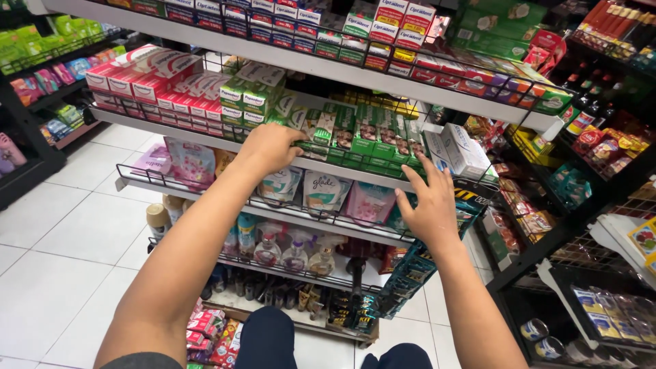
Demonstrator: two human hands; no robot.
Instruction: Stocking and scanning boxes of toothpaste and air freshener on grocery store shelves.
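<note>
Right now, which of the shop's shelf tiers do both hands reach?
The second tier from the top, stocked with green boxes. The left hand rests on its wire front rail; the right hand touches its edge. The other tiers go untouched.

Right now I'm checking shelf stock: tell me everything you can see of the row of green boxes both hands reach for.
The green boxes are small cardboard cartons, standing upright and packed side by side behind the wire rail of a white shelf. The left hand rests over the row's left end; the right hand touches the shelf front below its right end.

The wire-edged shelf [383,175] carries green and white boxes [372,137], probably toothpaste.
</note>
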